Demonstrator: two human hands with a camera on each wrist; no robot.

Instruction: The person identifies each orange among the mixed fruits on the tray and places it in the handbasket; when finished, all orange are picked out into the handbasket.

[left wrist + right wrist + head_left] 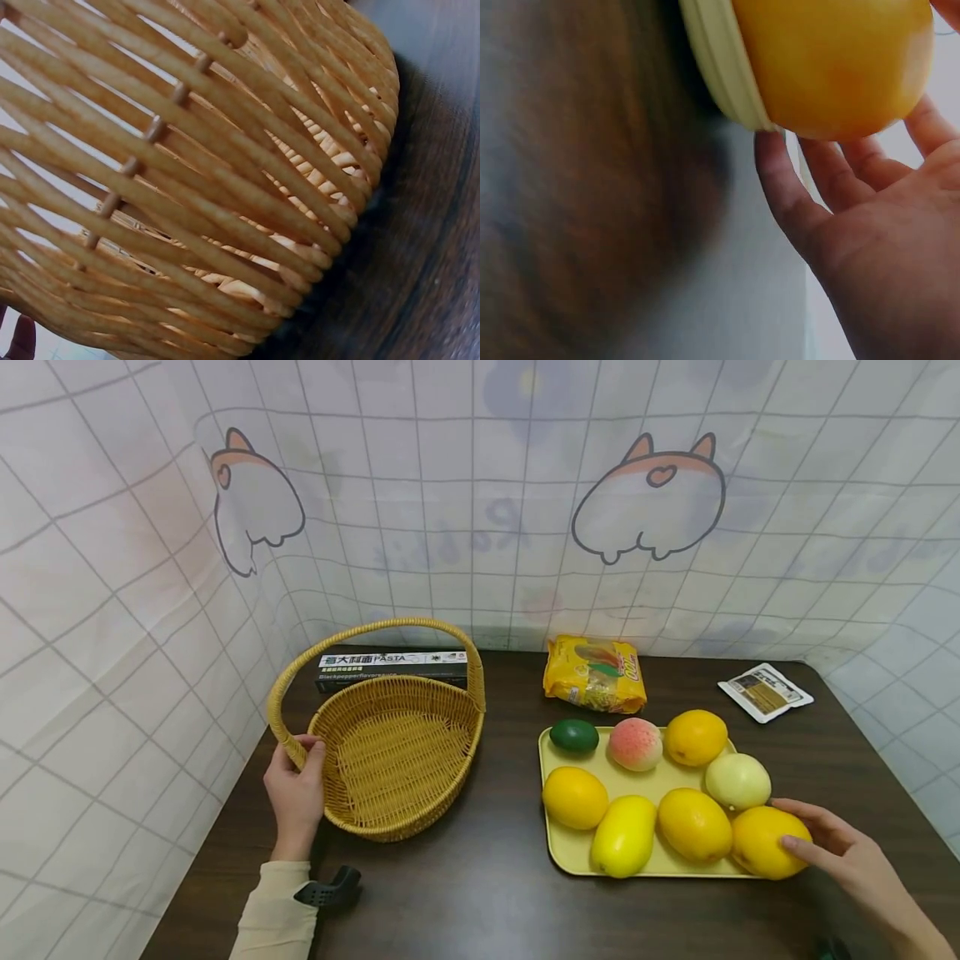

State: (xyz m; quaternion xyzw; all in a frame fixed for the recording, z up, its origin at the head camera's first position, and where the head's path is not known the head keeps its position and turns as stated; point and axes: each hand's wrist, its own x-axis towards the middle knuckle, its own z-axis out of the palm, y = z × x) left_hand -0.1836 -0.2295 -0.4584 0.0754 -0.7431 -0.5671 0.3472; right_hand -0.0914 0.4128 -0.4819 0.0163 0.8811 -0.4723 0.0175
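On the left of the head view, my left hand (296, 789) grips a woven basket (405, 760) where its tall arched handle meets the rim. The basket holds nothing. Its slatted side (195, 150) fills most of the left wrist view, with a bit of finger at the lower left corner. At the right end of a pale yellow tray (660, 865), my right hand (847, 847) has its thumb and fingers around a yellow lemon (771, 843). That lemon (832, 67) still rests against the tray's edge in the right wrist view, and the palm stays apart from it.
Several other fruits share the tray, among them a peach (635, 744), a yellow mango (624, 837), a pale green round fruit (738, 781) and a dark green one (574, 737). Behind stand a pasta box (393, 668), a yellow food bag (596, 674) and a white packet (765, 692).
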